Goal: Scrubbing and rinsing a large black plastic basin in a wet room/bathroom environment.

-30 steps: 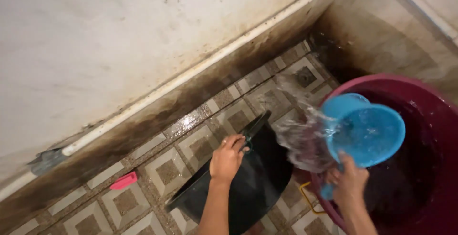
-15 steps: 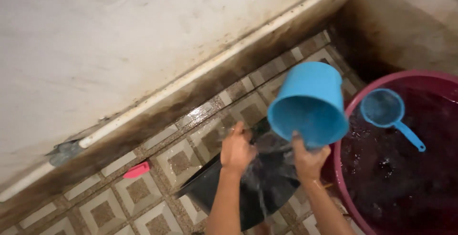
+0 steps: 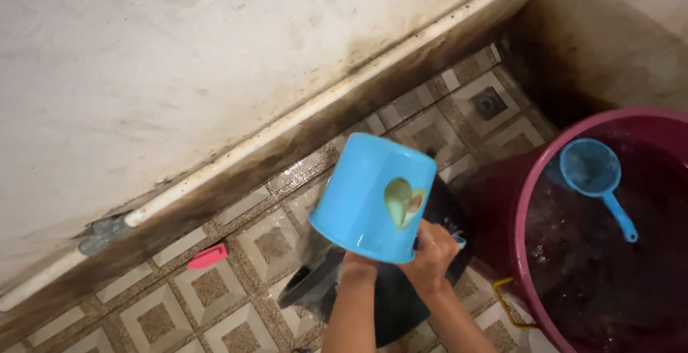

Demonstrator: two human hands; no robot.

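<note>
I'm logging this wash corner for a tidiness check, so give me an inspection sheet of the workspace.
Surface: patterned tile floor, wet, dark grime along the wall.
Job's things: blue bucket tipped over a black container.
Clutter: pink object on the floor.
Hands: right hand grips the bucket rim; left hand mostly hidden under it.
Cables: nothing seen.
Surroundings: maroon tub of water, blue ladle floating; floor drain; white pipe.
</note>
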